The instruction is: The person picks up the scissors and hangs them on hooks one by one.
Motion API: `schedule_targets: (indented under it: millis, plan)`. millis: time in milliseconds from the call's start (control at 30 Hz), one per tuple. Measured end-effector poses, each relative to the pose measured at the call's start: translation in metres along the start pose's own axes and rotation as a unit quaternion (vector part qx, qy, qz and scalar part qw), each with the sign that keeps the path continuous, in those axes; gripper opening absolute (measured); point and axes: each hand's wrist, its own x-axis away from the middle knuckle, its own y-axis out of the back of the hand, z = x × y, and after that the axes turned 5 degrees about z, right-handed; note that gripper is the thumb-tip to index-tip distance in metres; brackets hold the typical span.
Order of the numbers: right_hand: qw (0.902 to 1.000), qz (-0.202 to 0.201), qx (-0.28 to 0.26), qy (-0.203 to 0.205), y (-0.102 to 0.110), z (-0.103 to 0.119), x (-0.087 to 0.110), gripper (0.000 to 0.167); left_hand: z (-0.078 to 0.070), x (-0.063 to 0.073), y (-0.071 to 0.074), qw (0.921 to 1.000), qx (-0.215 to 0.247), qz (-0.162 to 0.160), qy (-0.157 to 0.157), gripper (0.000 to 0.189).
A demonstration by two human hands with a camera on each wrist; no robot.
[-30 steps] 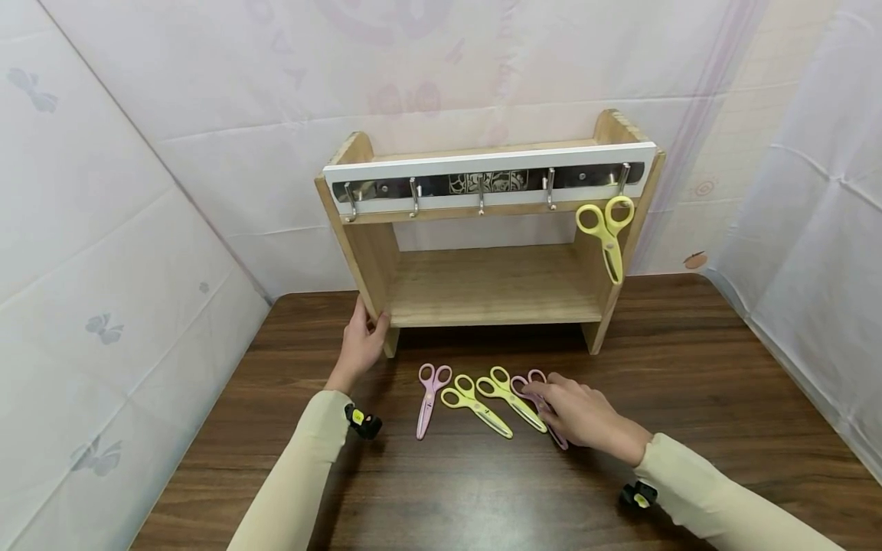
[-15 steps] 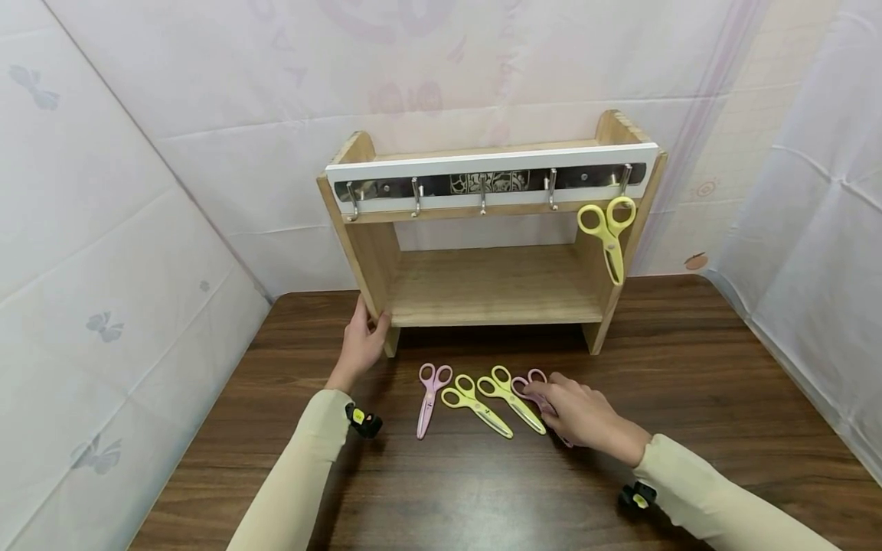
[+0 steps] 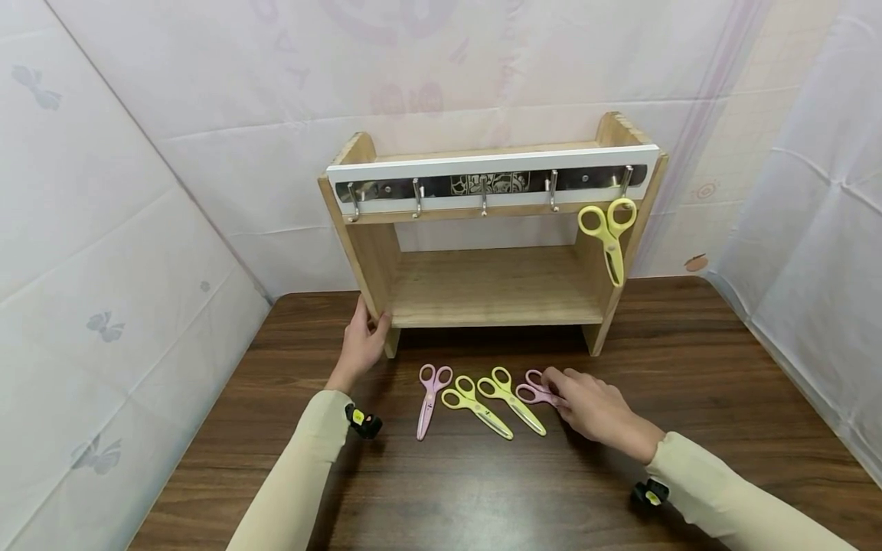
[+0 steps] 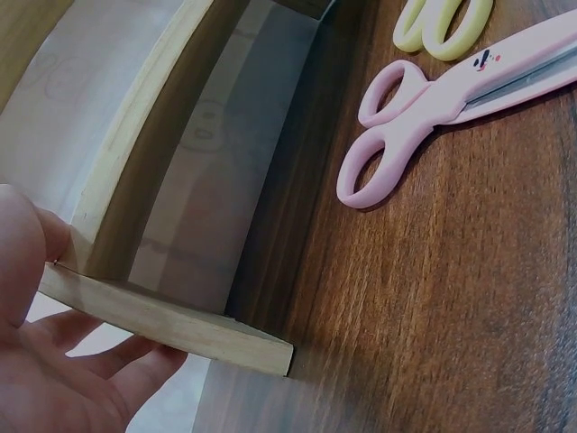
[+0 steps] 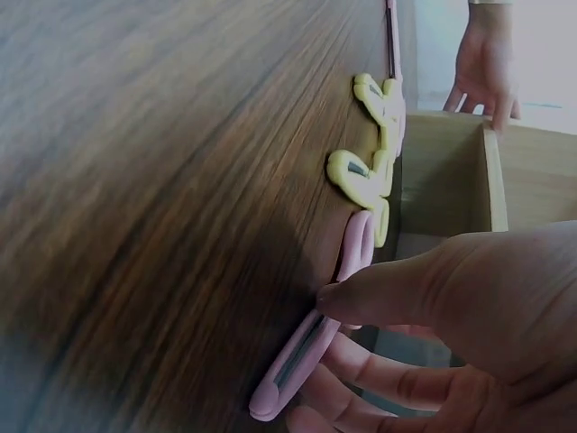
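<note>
My left hand grips the lower left side panel of a wooden shelf, thumb in front and fingers behind it. With thumb and fingers my right hand pinches pink scissors by the blade part, low over the table; the right wrist view shows the blade end of these pink scissors beyond the thumb. To their left lie two yellow scissors and another pair of pink scissors. One more pair of yellow scissors hangs from the rightmost hook of the white hook rail.
The shelf stands at the back of the dark wooden table. Several metal hooks line the rail on its upper front. White patterned sheeting covers the walls behind and at both sides.
My right hand has shifted slightly right and turned the pink scissors, swinging their handles apart from the yellow pair beside them. The left hand keeps its place on the shelf.
</note>
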Motion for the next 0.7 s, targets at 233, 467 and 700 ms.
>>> schedule_targets:
  millis: [233, 467, 700]
  plan:
    - [0.9999, 0.002, -0.006, -0.015, 0.0008, -0.0047, -0.0008, 0.03, 0.0002, -0.0005, 0.0001, 1.0, -0.002, -0.002, -0.003, 0.055]
    - [0.9984, -0.035, -0.041, -0.019, -0.0012, -0.0074, -0.0025, 0.024, 0.0013, -0.0007, -0.0006, 1.0, 0.0, -0.005, -0.004, 0.053]
    - [0.9981, -0.036, -0.033, -0.036, -0.0016, -0.0086, -0.0032, 0.012, 0.0021, -0.0005, -0.0002, 1.0, 0.001, -0.002, -0.007, 0.054]
